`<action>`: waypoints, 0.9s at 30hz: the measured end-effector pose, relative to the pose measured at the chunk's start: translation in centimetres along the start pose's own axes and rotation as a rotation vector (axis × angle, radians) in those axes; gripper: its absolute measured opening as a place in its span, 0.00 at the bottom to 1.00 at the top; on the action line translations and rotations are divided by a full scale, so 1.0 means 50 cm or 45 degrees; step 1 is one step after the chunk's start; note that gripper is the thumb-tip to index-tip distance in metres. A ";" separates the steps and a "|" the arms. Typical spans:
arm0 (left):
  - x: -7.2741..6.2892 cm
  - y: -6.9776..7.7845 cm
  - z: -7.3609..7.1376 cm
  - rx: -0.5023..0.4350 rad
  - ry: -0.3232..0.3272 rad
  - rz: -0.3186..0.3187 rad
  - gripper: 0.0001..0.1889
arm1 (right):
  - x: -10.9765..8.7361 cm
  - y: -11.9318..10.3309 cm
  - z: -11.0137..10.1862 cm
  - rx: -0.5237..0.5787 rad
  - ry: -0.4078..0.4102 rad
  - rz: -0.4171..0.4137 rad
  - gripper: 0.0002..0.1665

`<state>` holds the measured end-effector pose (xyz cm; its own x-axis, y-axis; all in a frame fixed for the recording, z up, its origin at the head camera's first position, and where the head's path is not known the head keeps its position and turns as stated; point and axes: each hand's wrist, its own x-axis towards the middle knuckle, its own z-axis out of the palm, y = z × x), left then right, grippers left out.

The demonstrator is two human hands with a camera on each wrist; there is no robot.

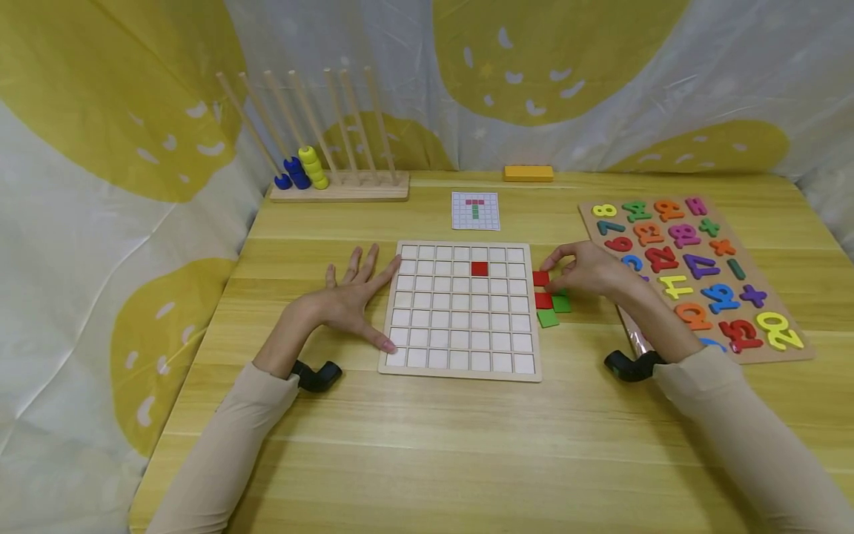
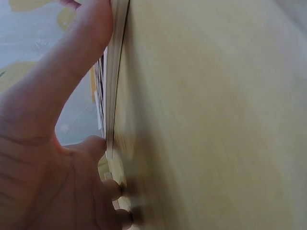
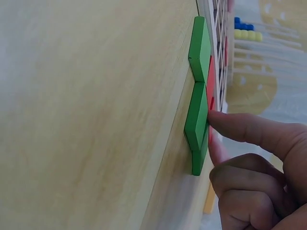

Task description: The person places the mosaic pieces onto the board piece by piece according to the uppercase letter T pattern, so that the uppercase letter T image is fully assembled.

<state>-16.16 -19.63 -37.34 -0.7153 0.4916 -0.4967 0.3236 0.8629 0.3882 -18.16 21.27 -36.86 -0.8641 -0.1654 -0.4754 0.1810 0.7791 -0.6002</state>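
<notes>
A square wooden grid board [image 1: 459, 320] lies before me with one red tile [image 1: 479, 268] in a cell of its second row. My left hand [image 1: 350, 295] is spread along the board's left side, thumb near the lower corner and index fingertip near the upper part of that edge. Just past the right edge, my right hand [image 1: 587, 271] pinches a loose red tile [image 1: 540, 278] between thumb and index finger, other fingers curled in. Another red tile [image 1: 543, 300] and green tiles [image 1: 548, 318] lie beside it; the right wrist view shows green tiles [image 3: 200, 50] close up.
A small pattern card [image 1: 475, 211] with a red and green T lies behind the board. At the back left stands a peg rack [image 1: 340, 191] with blue and yellow beads. A number board [image 1: 767, 354] lies under my right forearm; an orange block [image 1: 528, 173] sits by the curtain.
</notes>
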 end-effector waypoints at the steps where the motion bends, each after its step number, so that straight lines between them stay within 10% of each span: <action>1: 0.000 0.000 0.000 -0.001 0.000 -0.001 0.77 | -0.001 0.000 0.000 0.007 -0.001 -0.002 0.22; 27: -0.001 -0.001 -0.001 0.006 -0.002 0.001 0.77 | -0.003 0.004 -0.011 0.032 0.105 -0.069 0.25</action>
<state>-16.16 -19.68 -37.32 -0.7139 0.4926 -0.4977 0.3272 0.8630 0.3848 -18.29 21.78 -36.55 -0.9086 -0.1557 -0.3877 0.1437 0.7549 -0.6399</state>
